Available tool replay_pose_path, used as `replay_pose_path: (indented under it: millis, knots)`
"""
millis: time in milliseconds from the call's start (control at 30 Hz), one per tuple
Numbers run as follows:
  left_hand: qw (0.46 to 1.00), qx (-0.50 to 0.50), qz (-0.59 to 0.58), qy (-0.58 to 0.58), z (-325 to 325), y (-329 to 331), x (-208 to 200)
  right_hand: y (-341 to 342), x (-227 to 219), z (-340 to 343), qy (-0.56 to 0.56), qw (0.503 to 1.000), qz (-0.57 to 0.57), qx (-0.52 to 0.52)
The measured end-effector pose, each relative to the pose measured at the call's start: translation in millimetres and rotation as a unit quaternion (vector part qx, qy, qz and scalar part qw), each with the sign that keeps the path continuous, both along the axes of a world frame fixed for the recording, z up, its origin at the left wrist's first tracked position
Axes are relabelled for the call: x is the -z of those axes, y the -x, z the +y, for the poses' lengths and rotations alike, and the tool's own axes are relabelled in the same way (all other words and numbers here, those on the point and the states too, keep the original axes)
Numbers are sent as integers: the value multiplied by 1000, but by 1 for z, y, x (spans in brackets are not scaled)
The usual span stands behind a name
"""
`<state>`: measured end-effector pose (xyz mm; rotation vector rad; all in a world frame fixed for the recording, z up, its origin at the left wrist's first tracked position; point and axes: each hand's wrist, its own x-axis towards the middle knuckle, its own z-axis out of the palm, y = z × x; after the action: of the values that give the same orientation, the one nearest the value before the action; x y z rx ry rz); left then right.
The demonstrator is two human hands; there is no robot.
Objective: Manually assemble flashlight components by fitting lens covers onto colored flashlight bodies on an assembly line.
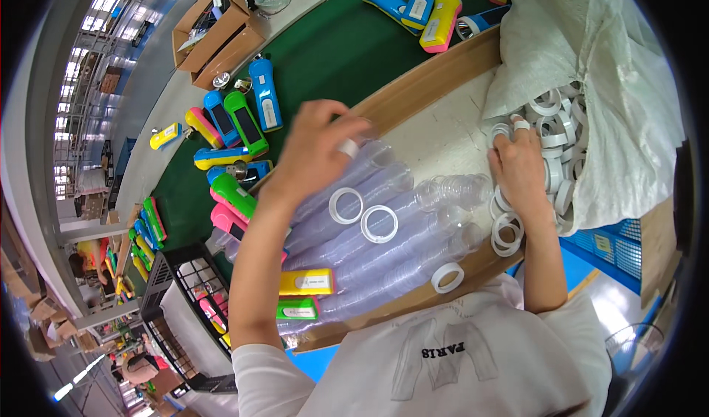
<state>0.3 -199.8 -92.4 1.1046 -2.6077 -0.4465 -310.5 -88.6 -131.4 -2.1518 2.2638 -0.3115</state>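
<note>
Above the far ends of the stacked clear plastic sleeves (369, 251), my left hand (314, 151) hangs with its fingers bent and apart, slightly blurred. A white band circles one of its fingers, and I see nothing else in its grip. My right hand (521, 169) is at the edge of a heap of white plastic rings (554, 132), its fingers bent onto a white ring (500, 130) at the fingertips. One of its fingers also carries a white band. Two loose rings (379, 224) lie on the sleeves, and another ring (447, 277) rests near the front edge.
The sleeves lie in a shallow cardboard tray (436, 77). The ring heap spills from a white woven sack (620, 121). Coloured flashlights (236, 121) lie on the green belt (317, 62), beyond the tray. A black crate (185, 306) stands left, a blue basket (605, 251) right.
</note>
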Motion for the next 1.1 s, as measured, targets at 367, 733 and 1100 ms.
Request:
replay_pose_path:
  millis: [367, 733, 1100]
  knots:
    - [984, -132, 116, -37, 47, -6, -9, -73, -27, -14, 106, 925, -261, -256]
    - [914, -359, -101, 161, -23, -30, 16, -93, -5, -24, 28, 850, -474, -228]
    - [898, -439, -1, 10, -74, -125, 51, -96, -20, -25, -35, 812, -537, -226]
